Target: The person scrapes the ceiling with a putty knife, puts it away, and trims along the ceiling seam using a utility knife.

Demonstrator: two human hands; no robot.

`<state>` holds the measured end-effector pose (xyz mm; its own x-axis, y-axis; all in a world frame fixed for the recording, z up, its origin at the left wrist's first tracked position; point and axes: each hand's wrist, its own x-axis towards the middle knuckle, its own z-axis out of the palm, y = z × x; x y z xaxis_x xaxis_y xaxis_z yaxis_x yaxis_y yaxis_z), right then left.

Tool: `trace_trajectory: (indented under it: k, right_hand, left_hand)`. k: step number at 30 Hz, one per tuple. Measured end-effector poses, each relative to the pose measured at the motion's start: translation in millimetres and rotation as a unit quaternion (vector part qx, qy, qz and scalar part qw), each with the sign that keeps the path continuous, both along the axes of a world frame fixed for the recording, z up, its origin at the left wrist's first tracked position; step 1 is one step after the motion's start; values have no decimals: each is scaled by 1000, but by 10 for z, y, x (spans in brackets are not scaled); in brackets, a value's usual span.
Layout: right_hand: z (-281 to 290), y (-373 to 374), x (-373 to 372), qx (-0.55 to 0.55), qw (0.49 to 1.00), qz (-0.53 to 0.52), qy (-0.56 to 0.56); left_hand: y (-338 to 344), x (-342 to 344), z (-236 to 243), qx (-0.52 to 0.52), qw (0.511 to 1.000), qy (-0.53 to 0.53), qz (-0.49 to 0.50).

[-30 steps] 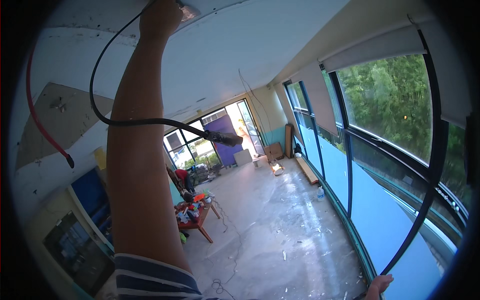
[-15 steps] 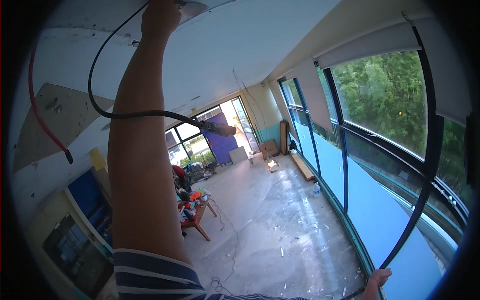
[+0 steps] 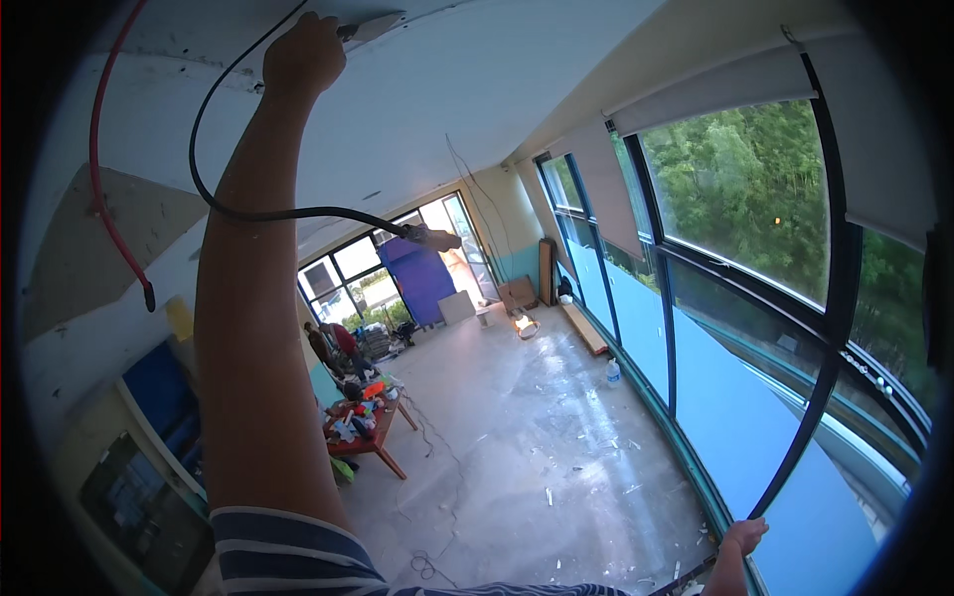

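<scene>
My left arm reaches up to the ceiling (image 3: 447, 89). My left hand (image 3: 304, 55) is closed round the dark handle of a putty knife (image 3: 376, 27), whose wide blade lies at a ceiling seam. A black cable (image 3: 288, 213) hangs from above, loops across in front of the forearm and ends in a ragged, taped-looking tip. At the lower right, my right hand (image 3: 743, 537) is closed on the dark upright bar of the window frame (image 3: 790, 472). Its fingertips are partly hidden.
A red cable (image 3: 96, 164) dangles at the left. A wooden table (image 3: 382, 437) holds piled tools. Farther off are a lit lamp (image 3: 524, 323), a plastic bottle (image 3: 612, 371), boards (image 3: 584, 329) and a purple panel (image 3: 417, 276). Debris and a thin cord (image 3: 452, 462) lie on the floor.
My left hand has come down a little in the picture, showing more of the putty knife. The view has shifted slightly; the right hand keeps hold of the frame bar.
</scene>
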<state>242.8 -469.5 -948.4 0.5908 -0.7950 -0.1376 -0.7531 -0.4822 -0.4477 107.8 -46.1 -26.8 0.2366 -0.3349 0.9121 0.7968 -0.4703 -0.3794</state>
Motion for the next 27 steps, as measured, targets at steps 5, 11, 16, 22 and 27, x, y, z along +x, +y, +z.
trace_trajectory:
  k: [5,11,16,22,27]
  right_hand:
    - [48,87,20,-10,999,27,-23]
    - [-72,43,36,-2,1000,25,-20]
    - [24,85,24,-4,999,29,-19]
    - [85,29,-42,9,999,35,-32]
    - [-10,-78,-164,-3,997,60,-39]
  left_hand:
    - [247,18,-954,-90,956,-33,-279]
    - [730,351,-2595,-326,890,178,-265]
    - [742,49,-1758,-192,930,134,-283]
    - [72,-483,-445,-68,985,14,-160]
    - [-320,-622,-315,-64,984,-7,-164]
